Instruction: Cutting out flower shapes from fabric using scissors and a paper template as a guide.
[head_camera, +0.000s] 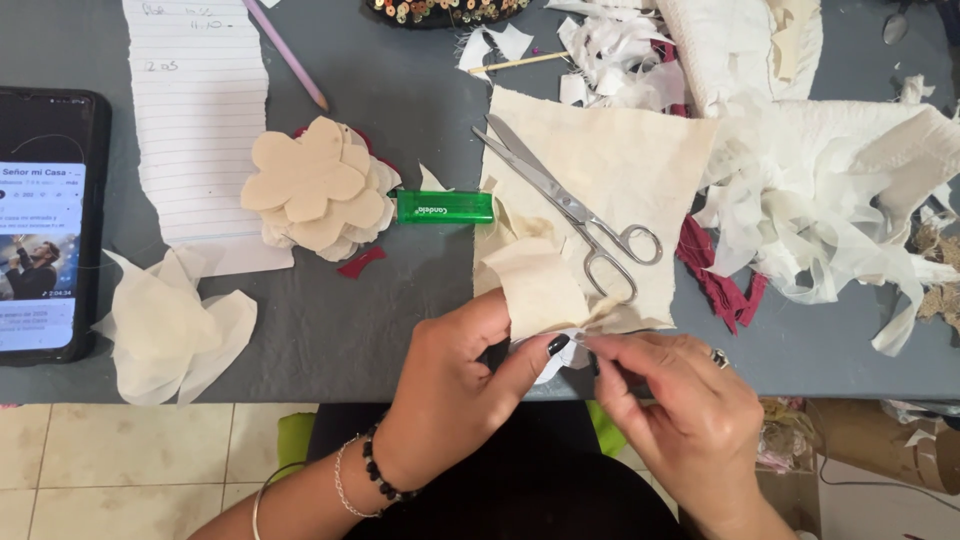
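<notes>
My left hand (455, 385) pinches a cream fabric petal piece (540, 285) at the table's front edge, thumb pressing on its base. My right hand (680, 405) meets it from the right, fingertips pinched on the same small white and cream fabric bundle (565, 350). Metal scissors (570, 205) lie just beyond on a square of cream cloth (620, 160). A green lighter (445, 207) lies left of the cloth. A stack of cream flower-shaped cutouts (320, 190) sits further left.
A phone (45, 220) with a lit screen lies at the far left beside lined paper (200, 110) and a pencil (285, 55). A white fabric flower (170, 325) sits front left. Heaps of white and dark red scraps (840, 190) fill the right of the grey table (330, 330).
</notes>
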